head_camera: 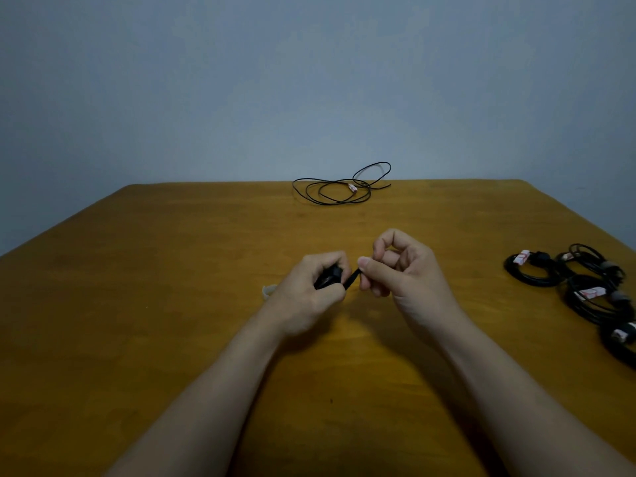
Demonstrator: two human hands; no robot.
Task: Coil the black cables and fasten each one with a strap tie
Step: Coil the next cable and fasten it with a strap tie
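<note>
Table (172,304) was amber-brown wood with faint grain. Wall (309,80) was flat grey-blue. Loose cable (330,197) at the far edge was black, its tag (352,187) white with red marks. Coiled cables (530,275) on the right were also black, labels (520,258) white with red print, straps (609,265) grey. Bundle (328,277) in left hand (309,294) was black. Strap tie (351,277) pinched by right hand (402,270) was black too. Small object (269,290) behind left hand was off-white.

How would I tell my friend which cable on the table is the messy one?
Look at the wooden table, then go to its far edge by the blue-grey wall, a bit right of the middle. The loose cable lies there alone in wide, floppy loops, unlike the tied bundles at the right edge, which are wound tight.
</note>
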